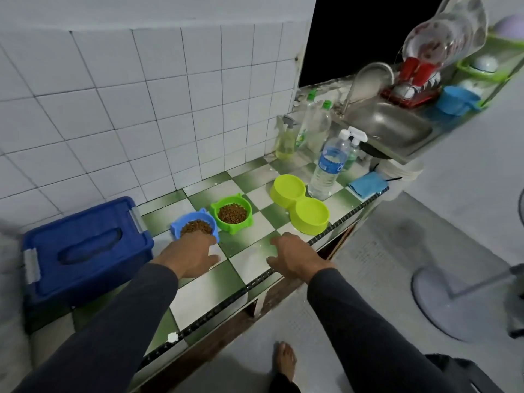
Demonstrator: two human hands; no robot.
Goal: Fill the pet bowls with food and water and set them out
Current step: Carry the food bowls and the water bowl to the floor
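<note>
The left hand (188, 255) reached the near rim of the blue bowl (195, 224), fingers curled at it; grip unconfirmed. The right hand (292, 256) hovered over the counter (209, 290), fingers loosely spread. Beyond stood the green bowl (232, 213), then the unfilled double bowl (300, 207).

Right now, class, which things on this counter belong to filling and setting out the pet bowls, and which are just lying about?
For the job: blue bowl with kibble, green bowl with kibble, empty yellow-green double bowl, water bottle, blue lidded bin.

Lying about: spray bottles, blue cloth, sink, dish rack.
</note>
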